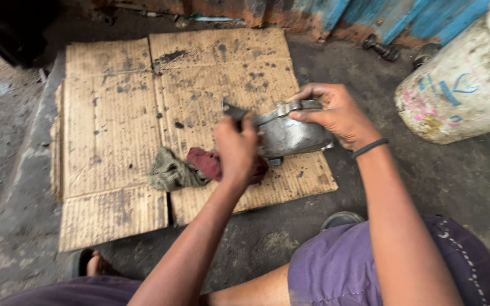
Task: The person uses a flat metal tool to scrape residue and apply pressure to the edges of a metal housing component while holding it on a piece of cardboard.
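Observation:
My right hand (336, 113) grips the upper edge of a grey metal casing (287, 136), holding it just above a flattened sheet of cardboard (120, 124). My left hand (235, 148) is closed around a small dark tool (235, 111) whose tip sticks up beside the casing's left end. Under my left hand lie a dark red rag (205, 161) and a greenish-grey rag (171, 173) on the cardboard. A black band sits on my right wrist.
A dirty white plastic drum (460, 85) stands at the right. A dark bolt (382, 49) lies by the blue and rusty wall at the back. My knees in purple shorts fill the bottom edge, on an oily concrete floor.

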